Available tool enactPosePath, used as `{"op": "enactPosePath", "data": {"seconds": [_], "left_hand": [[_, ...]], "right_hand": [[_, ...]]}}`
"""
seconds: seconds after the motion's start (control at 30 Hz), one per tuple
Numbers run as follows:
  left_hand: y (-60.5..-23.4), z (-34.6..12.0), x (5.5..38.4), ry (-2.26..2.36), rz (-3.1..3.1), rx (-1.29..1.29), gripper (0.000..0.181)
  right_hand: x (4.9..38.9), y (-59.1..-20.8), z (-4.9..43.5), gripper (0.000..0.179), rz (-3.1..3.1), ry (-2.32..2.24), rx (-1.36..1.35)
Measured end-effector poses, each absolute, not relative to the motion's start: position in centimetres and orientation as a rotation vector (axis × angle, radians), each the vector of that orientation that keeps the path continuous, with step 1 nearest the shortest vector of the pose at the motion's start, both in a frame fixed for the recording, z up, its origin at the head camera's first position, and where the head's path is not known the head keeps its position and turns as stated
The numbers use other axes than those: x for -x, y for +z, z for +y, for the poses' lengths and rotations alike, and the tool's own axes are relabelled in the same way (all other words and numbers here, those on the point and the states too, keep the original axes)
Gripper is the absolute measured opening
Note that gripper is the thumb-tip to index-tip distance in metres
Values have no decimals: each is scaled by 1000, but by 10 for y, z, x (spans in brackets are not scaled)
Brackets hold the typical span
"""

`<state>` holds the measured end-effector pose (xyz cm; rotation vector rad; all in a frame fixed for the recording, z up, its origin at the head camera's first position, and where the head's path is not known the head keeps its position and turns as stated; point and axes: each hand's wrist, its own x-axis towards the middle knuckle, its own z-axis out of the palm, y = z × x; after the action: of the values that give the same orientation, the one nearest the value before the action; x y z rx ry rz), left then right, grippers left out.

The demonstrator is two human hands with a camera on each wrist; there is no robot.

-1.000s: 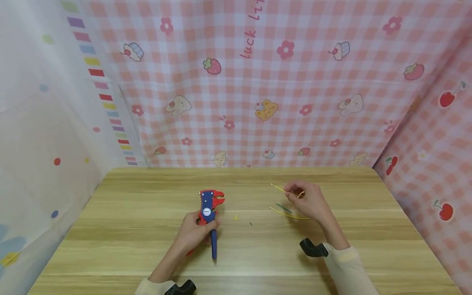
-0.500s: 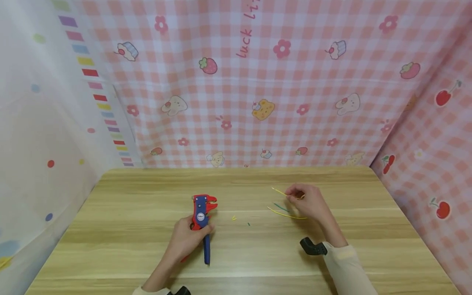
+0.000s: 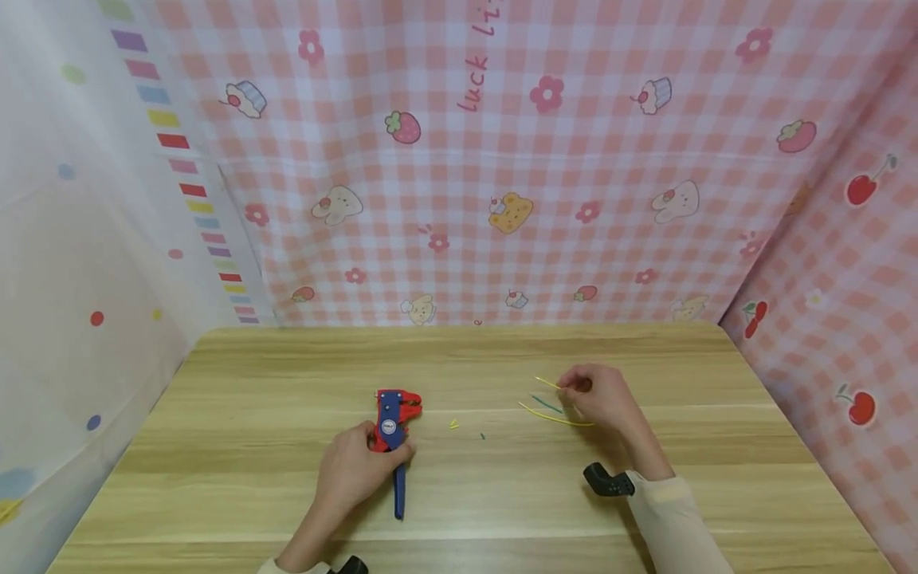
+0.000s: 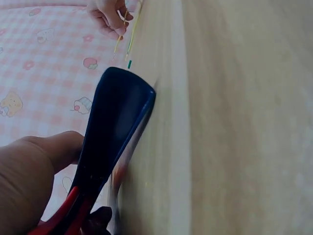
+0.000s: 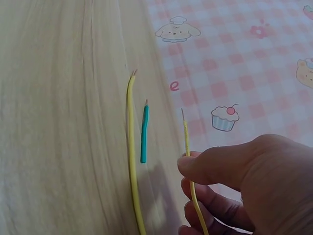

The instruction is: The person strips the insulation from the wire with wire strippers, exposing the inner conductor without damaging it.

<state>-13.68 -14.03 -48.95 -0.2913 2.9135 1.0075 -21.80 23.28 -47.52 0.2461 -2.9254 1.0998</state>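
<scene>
My left hand [image 3: 355, 470] grips a wire stripper [image 3: 390, 429] with a blue body and red jaws, its head pointing away from me. Its dark blue handle [image 4: 115, 112] fills the middle of the left wrist view. Between thumb and fingers, my right hand [image 3: 602, 396] pinches a thin yellow wire [image 5: 186, 137], whose bare metal tip points up and away. Beside that hand a second yellow wire [image 5: 131, 132] lies on the table, bare strands at its end. A short green wire [image 5: 145, 132] with a bared tip lies between the two yellow ones.
Small yellow scraps [image 3: 453, 425] and a tiny green scrap [image 3: 483, 436] lie on the wooden table [image 3: 502, 494] between the hands. A pink checked cloth [image 3: 445, 183] hangs behind the table's far edge, with more cloth at both sides.
My left hand has drawn the wire stripper towards me and a little left. The right hand, still pinching the yellow wire, has come slightly nearer. The loose wires lie as before.
</scene>
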Motion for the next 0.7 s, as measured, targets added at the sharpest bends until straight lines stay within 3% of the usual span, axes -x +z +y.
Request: {"op": "enactPosePath", "data": {"seconds": [0.37, 0.7], "left_hand": [[-488, -140, 139, 922, 2864, 377, 67], [-485, -141, 136, 888, 2893, 337, 69]], "right_hand": [[220, -482, 234, 7, -2932, 1049, -287], [218, -488, 237, 7, -2948, 1052, -226]]}}
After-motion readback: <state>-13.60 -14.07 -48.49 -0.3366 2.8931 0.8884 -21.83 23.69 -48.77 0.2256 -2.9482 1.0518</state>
